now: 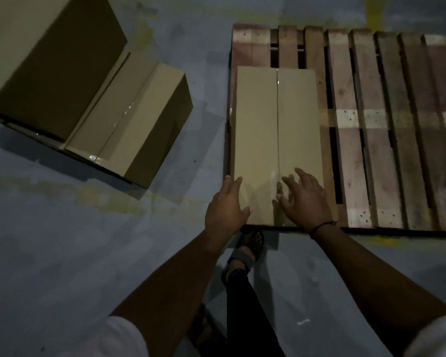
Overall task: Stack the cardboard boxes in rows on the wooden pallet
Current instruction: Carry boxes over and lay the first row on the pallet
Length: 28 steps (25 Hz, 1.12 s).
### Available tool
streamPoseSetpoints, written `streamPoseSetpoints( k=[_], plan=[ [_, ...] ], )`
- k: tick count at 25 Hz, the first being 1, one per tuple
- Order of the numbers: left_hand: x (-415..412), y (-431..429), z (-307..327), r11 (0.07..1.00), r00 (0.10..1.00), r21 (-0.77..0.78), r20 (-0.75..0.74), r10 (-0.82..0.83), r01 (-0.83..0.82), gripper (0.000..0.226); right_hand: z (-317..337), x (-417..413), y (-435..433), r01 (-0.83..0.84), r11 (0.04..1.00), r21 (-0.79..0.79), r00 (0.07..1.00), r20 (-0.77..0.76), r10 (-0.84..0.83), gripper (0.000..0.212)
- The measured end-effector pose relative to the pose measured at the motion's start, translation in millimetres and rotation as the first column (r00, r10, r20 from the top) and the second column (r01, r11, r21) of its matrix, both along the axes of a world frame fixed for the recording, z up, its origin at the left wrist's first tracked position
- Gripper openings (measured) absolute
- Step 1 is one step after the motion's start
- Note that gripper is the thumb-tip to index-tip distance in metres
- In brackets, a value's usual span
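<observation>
One taped cardboard box [276,130] lies flat on the near left corner of the wooden pallet [386,130]. My left hand [225,207] sits at the box's near left edge, fingers straight along its side. My right hand [304,199] rests flat on the box's top near the tape seam, fingers spread. Neither hand grips anything.
A pile of more cardboard boxes [129,117] stands on the blue floor at the left, with a taller box [44,55] behind. My sandalled foot [247,251] is just below the pallet's front edge. Bare slats stretch to the right of the box.
</observation>
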<state>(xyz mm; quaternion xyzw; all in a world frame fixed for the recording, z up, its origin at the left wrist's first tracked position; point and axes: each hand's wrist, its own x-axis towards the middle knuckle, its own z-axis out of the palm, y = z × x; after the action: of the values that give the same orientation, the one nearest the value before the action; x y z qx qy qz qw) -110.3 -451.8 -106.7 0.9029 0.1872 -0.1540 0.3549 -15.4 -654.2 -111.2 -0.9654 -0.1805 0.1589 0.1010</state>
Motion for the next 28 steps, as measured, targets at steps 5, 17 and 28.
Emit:
streamPoseSetpoints(
  k=[5,17,28],
  plan=[
    [44.2,8.8,-4.8,0.989,0.994,-0.102,-0.036,0.106,-0.110,0.092,9.1,73.6,65.0,-0.123,0.992,-0.002,0.992,-0.016,0.123,0.058],
    [131.2,31.2,-19.0,0.975,0.980,-0.100,-0.011,0.197,-0.197,0.105,9.0,269.3,173.2,-0.285,0.945,-0.160,0.954,-0.145,0.263,0.128],
    [130.3,36.5,-26.2,0.958,0.966,-0.188,-0.180,0.185,-0.218,0.105,-15.8,313.9,198.7,-0.360,0.904,-0.229,0.917,-0.264,0.298,0.148]
  ],
)
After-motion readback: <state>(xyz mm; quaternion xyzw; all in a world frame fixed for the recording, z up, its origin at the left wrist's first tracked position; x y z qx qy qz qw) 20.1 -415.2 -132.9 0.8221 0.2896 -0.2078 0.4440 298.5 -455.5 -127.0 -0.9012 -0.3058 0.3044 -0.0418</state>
